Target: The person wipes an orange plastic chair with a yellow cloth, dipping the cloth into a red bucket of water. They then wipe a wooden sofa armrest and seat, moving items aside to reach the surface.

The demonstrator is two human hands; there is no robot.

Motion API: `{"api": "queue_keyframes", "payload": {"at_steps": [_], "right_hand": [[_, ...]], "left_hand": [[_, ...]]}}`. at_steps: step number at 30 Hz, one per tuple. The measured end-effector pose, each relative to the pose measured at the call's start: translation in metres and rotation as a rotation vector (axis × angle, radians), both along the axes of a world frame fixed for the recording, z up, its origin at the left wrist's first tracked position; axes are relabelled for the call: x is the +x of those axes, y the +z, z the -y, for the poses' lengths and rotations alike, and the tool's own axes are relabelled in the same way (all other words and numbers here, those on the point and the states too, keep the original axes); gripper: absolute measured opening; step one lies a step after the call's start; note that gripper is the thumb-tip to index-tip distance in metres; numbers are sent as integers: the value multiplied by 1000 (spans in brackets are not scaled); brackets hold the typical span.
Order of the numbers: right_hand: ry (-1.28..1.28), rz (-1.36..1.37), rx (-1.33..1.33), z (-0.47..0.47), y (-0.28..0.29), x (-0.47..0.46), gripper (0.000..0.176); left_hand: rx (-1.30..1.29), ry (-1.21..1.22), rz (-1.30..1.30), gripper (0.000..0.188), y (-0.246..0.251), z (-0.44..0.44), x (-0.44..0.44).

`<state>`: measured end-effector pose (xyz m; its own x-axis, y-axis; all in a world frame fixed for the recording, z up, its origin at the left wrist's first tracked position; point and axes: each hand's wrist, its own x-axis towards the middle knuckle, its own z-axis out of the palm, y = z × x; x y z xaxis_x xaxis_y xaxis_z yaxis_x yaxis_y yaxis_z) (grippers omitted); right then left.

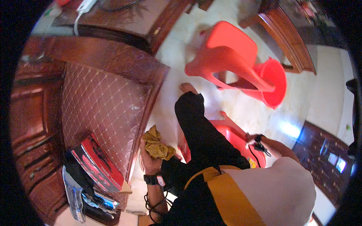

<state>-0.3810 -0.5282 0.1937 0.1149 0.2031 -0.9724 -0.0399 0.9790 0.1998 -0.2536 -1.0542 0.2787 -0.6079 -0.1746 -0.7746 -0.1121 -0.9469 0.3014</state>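
Observation:
A bunched mustard-coloured cloth (158, 144) is in my left hand (151, 161), beside the edge of a cushioned wooden seat (107, 104). That wrist wears a black band, and a dark cord loops around the forearm. On the right, my right hand (250, 139) grips the edge of a red plastic chair (230, 132), partly hidden by my black-trousered leg (192, 121). A black device with a cord (260, 147) is at the right wrist.
Ahead stands another red plastic chair (232, 39), with a red bucket (274, 83) against it. A printed red and black box (99, 163) and plastic packets (74, 195) lie on the seat. Wooden tables (167, 25) frame the tiled floor (175, 53); a dark patterned mat (316, 147) lies right.

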Motion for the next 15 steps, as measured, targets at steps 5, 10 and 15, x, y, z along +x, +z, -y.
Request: {"api": "queue_keyframes", "payload": {"at_steps": [5,10,15], "right_hand": [[62,2,-15,12,8,-6,87],[84,-27,-39,2,-15,-2,75],[104,-82,-57,-8,-42,-9,64]], "left_hand": [[-171,46,-2,49,-56,-1,10],[-135,137,-59,48,-89,-3,5],[-83,196,-65,47,-113,-5,-2]]}}
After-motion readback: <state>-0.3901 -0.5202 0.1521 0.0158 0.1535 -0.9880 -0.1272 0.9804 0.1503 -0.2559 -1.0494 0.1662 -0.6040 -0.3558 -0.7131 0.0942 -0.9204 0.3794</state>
